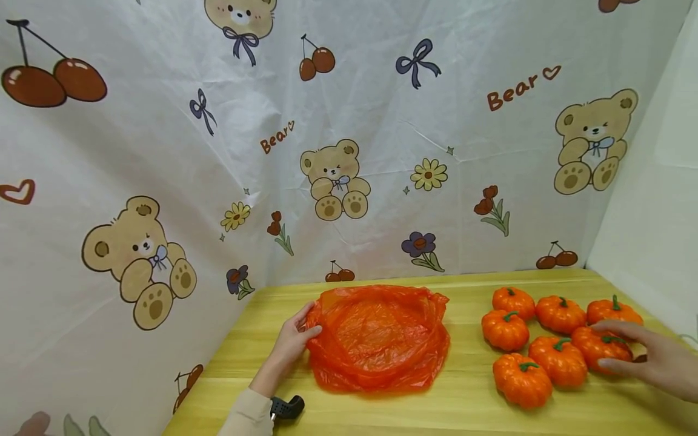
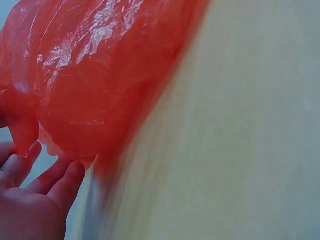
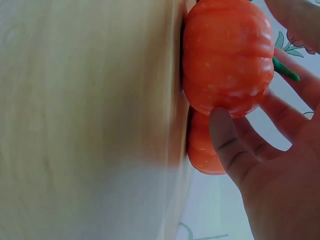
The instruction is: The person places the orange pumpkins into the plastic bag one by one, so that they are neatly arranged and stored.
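while left hand [image 1: 292, 340] pinches red plastic bag [image 1: 382, 339], right hand [image 1: 657, 358] sits fingers-wide around ribbed orange pumpkin [image 3: 227, 57]; likely grasp step, needs closing.

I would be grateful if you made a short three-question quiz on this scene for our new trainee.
1. How many pumpkins show in the head view?

2. Which part of the red plastic bag does the left hand hold?
A) Its right edge
B) Its left edge
C) The middle of its base

3. True or false: the right hand is reaching into the bag.

Key:
1. Seven.
2. B.
3. False; it is at one of the pumpkins, off to the right of the bag, with its fingers around it.
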The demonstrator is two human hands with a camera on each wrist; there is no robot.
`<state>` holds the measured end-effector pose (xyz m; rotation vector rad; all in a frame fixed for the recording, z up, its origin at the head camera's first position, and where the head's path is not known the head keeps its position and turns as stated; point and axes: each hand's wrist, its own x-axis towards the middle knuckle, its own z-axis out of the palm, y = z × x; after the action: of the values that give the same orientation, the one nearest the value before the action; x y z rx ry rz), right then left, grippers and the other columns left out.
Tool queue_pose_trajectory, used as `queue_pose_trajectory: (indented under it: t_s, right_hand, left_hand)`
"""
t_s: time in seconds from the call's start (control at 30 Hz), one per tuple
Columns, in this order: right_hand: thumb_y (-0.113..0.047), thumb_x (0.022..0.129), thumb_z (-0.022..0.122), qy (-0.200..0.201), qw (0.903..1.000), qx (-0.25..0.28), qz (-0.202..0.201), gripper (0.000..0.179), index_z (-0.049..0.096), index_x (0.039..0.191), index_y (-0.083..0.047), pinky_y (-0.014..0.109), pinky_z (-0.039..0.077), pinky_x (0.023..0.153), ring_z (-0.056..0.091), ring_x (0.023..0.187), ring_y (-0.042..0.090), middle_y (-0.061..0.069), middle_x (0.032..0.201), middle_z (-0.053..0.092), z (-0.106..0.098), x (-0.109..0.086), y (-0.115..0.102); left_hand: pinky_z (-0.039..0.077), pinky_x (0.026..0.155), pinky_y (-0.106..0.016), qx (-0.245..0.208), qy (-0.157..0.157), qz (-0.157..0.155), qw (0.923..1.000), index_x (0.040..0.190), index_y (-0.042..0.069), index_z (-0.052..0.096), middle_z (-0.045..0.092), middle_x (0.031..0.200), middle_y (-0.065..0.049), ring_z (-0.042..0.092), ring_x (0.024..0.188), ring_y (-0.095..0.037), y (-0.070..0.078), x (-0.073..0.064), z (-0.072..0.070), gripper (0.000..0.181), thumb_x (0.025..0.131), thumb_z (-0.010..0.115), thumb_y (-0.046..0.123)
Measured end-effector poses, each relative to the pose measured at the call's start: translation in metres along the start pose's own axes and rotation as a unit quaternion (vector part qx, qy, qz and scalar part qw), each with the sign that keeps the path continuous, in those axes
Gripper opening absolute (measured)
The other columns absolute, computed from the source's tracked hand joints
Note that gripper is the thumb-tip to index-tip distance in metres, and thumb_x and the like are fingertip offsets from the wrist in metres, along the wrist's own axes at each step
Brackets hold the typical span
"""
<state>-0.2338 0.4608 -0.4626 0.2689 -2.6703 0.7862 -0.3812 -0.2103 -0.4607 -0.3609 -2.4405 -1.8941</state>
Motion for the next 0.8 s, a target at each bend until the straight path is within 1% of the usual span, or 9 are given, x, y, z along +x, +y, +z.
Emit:
queue_pose_trajectory:
  t_s: [0.07,0.1,0.2,0.27,0.3,0.33,0.5,0.67,0.8]
  right_hand:
    - [-0.027,0.082,0.086,-0.008,0.9999,-0.012,0.008,0.060,0.060,0.131,-0.004,0.021,0.050,0.062,0.034,0.097,-0.027,-0.050,0.119,0.029,-0.0001,0.0014,0.0011]
    - [-0.028,0.082,0.086,-0.015,0.9996,-0.019,0.011,0.063,0.059,0.133,-0.003,0.021,0.049,0.063,0.040,0.096,-0.023,-0.043,0.123,0.040,-0.0004,0.0021,0.0009]
    - [-0.027,0.083,0.086,-0.036,0.9988,-0.030,0.012,0.070,0.052,0.140,-0.003,0.028,0.050,0.068,0.064,0.096,0.008,0.004,0.135,0.061,-0.0003,0.0040,-0.0009]
    - [-0.025,0.084,0.085,-0.048,0.9983,-0.029,0.010,0.075,0.047,0.146,-0.005,0.032,0.051,0.069,0.068,0.096,0.033,0.038,0.134,0.054,0.0007,0.0044,-0.0032]
    - [-0.024,0.085,0.084,-0.056,0.9980,-0.026,0.010,0.078,0.043,0.150,-0.006,0.036,0.052,0.070,0.067,0.096,0.044,0.046,0.134,0.047,0.0010,0.0043,-0.0039]
    - [-0.023,0.086,0.083,-0.061,0.9978,-0.023,0.010,0.081,0.039,0.153,-0.008,0.042,0.053,0.070,0.065,0.096,0.051,0.050,0.134,0.045,0.0013,0.0043,-0.0043]
    - [-0.030,0.090,0.079,-0.085,0.9952,-0.022,0.043,0.090,0.025,0.161,-0.016,0.042,0.052,0.072,0.066,0.098,0.050,0.053,0.133,0.042,0.0022,0.0027,-0.0060]
    - [-0.028,0.090,0.079,-0.084,0.9951,-0.005,0.052,0.088,0.027,0.159,-0.009,0.028,0.049,0.070,0.067,0.095,0.046,0.052,0.133,0.042,0.0026,0.0033,-0.0043]
    - [-0.025,0.088,0.081,-0.076,0.9961,-0.008,0.044,0.087,0.031,0.154,0.001,0.019,0.046,0.068,0.065,0.098,0.048,0.050,0.133,0.042,0.0029,0.0044,-0.0045]
  left_hand:
    - [0.047,0.110,-0.044,-0.006,-0.007,-0.002,1.0000,0.161,0.007,0.034,0.037,0.164,-0.020,0.040,0.147,-0.043,0.0009,0.0007,0.0003,0.071,0.097,0.065,0.004]
    - [0.047,0.111,-0.044,-0.012,-0.009,-0.007,0.9999,0.161,0.008,0.034,0.035,0.165,-0.019,0.039,0.149,-0.043,0.0018,0.0012,0.0006,0.071,0.098,0.064,0.003]
    - [0.043,0.113,-0.046,-0.023,-0.021,-0.013,0.9994,0.162,0.009,0.032,0.029,0.169,-0.018,0.033,0.152,-0.042,0.0030,0.0027,0.0012,0.069,0.099,0.059,0.001]
    - [0.039,0.115,-0.047,-0.030,-0.030,-0.016,0.9990,0.163,0.008,0.031,0.025,0.170,-0.017,0.028,0.154,-0.041,0.0037,0.0034,0.0017,0.068,0.100,0.056,-0.001]
    - [0.038,0.116,-0.047,-0.033,-0.036,-0.015,0.9987,0.163,0.008,0.029,0.022,0.171,-0.017,0.026,0.155,-0.041,0.0034,0.0039,0.0017,0.069,0.100,0.055,-0.002]
    - [0.037,0.116,-0.047,-0.036,-0.043,-0.012,0.9984,0.163,0.007,0.028,0.021,0.171,-0.018,0.024,0.155,-0.041,0.0031,0.0042,0.0017,0.069,0.100,0.053,-0.003]
    - [0.046,0.111,-0.038,-0.062,-0.067,-0.015,0.9957,0.165,0.008,0.023,0.015,0.173,-0.018,0.022,0.156,-0.042,0.0005,0.0053,0.0012,0.070,0.101,0.049,-0.005]
    - [0.056,0.094,-0.021,-0.094,-0.073,-0.028,0.9925,0.165,0.012,0.022,0.014,0.173,-0.015,0.027,0.155,-0.040,-0.0016,0.0069,0.0008,0.070,0.102,0.047,-0.005]
    - [0.056,0.089,-0.019,-0.102,-0.070,-0.030,0.9918,0.165,0.012,0.023,0.015,0.173,-0.016,0.030,0.153,-0.040,-0.0026,0.0066,0.0005,0.070,0.102,0.046,-0.005]
